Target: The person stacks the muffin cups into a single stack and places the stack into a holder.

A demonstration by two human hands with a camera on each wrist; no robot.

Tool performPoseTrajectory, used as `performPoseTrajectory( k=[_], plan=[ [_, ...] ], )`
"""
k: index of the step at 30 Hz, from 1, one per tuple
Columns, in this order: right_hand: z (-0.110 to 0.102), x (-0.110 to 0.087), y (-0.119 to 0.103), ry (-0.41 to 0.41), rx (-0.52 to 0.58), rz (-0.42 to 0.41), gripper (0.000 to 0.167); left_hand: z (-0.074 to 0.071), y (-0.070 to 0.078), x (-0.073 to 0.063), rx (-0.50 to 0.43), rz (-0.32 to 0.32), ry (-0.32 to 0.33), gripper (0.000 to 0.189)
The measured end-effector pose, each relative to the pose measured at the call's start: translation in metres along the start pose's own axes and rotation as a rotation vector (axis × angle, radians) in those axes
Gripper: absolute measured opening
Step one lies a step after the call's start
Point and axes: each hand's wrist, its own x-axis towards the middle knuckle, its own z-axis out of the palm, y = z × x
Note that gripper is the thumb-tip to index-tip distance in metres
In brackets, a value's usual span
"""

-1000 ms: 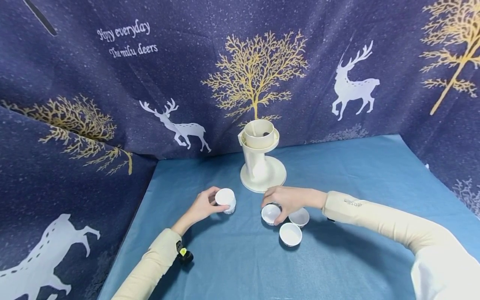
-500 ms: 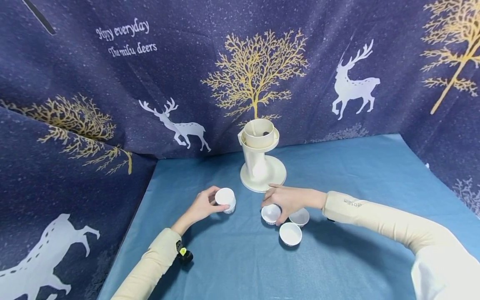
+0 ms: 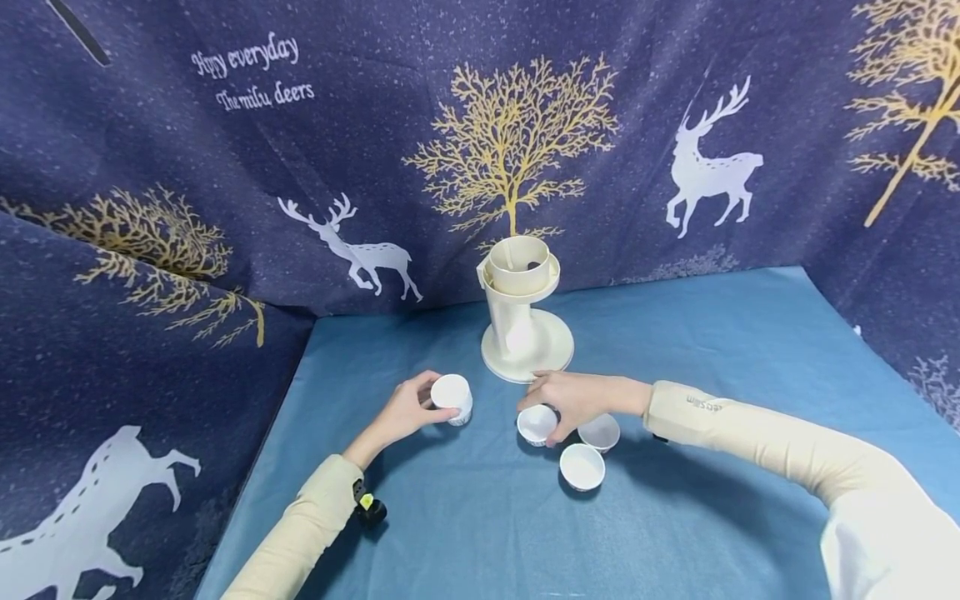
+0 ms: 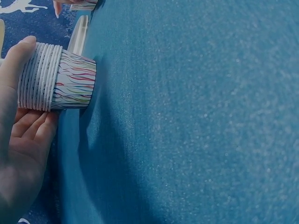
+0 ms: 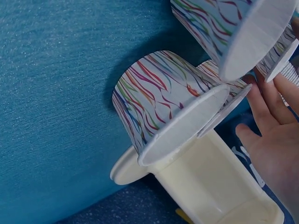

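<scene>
My left hand (image 3: 405, 411) grips a nested stack of white paper cups (image 4: 39, 77) with colourful wavy lines on the sides. The thumb lies over the stacked rims, and fingers curl underneath. My right hand (image 3: 576, 398) holds a single paper cup (image 3: 536, 425) of the same kind by its sides, thumb toward me. In the right wrist view this cup (image 5: 279, 53) is at the right, between fingers and thumb. Two loose cups stand near that hand, one by the wrist (image 3: 599, 432) and one closer to me (image 3: 582, 467). Another cup (image 5: 229, 112) is partly hidden behind these.
A cream stand (image 3: 513, 337) with a round base and an open cylinder on top is behind the cups, a small dark spot inside the cylinder. Blue cloth (image 3: 465, 517) covers the table. A dark blue curtain (image 3: 360, 150) with deer and trees hangs at the back and sides.
My right hand has shifted slightly left and away from me, and the cup in it has moved along. My left hand keeps its hold on the stack in the same place.
</scene>
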Motion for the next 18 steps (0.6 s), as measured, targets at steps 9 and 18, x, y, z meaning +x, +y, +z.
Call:
performPoseTrajectory(
  k=[9,18],
  plan=[
    [0.0000,0.0013,-0.0019,0.036,0.063,-0.004,0.046,-0.0008,-0.0001,-0.0004,0.001,0.001,-0.006,0.044],
    [-0.0032,0.0025,-0.0012,0.055,0.186,-0.005,0.052,-0.0008,0.0008,0.0003,0.011,-0.008,-0.015,0.045]
  ],
)
